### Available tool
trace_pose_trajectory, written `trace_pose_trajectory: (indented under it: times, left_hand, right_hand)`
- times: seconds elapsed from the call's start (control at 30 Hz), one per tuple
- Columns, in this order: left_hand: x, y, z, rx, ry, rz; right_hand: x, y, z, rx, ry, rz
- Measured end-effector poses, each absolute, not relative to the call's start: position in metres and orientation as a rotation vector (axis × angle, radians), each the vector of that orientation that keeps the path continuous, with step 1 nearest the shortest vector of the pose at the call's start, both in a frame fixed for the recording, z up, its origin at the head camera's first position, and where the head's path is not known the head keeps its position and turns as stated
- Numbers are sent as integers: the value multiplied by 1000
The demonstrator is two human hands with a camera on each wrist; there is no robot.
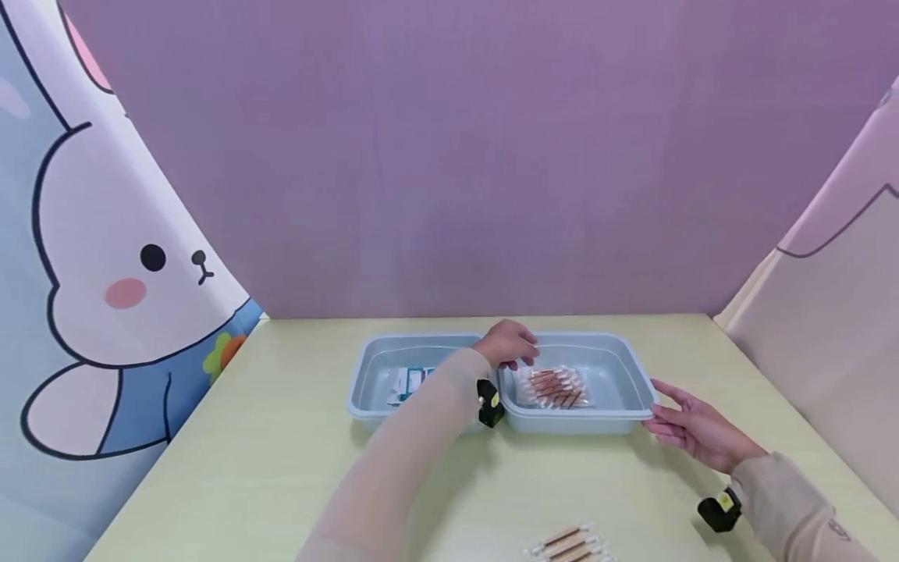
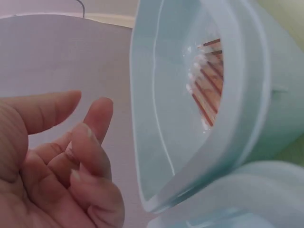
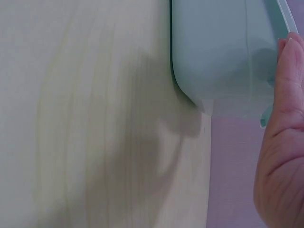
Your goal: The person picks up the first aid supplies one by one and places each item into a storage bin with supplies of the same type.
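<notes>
My left hand hovers over the inner back corner of the right-hand pale blue plastic tray. Its fingers are loosely bent, with nothing between them in the left wrist view. In that tray lies a clear bag of cotton swabs with brown sticks and white tips. At the tray's right front corner, my right hand grips the rim, thumb at the edge and other fingers along the side and below. The right wrist view shows only part of this hand against the tray wall.
Beside it on the left stands a second pale blue tray, holding white-and-teal packets partly covered by my left sleeve. Several loose cotton swabs lie on the table near its front. A purple backdrop rises behind.
</notes>
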State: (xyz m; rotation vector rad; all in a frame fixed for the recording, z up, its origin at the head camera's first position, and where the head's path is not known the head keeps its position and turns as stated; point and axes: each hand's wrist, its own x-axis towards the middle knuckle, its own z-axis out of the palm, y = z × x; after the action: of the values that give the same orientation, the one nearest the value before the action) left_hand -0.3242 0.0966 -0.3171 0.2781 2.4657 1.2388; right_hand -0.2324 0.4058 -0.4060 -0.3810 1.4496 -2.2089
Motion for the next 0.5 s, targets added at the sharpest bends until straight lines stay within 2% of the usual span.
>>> trace_pose_trajectory:
  times: [0.3,0.5]
  left_hand:
    - [-299,81,-316,607,2484,1051]
    - [-278,74,-317,676,2533,957]
  right_hand:
    - [-240,409,-408,-379,1457,-2226]
    - [-242,414,-407,-391,1437,-2233]
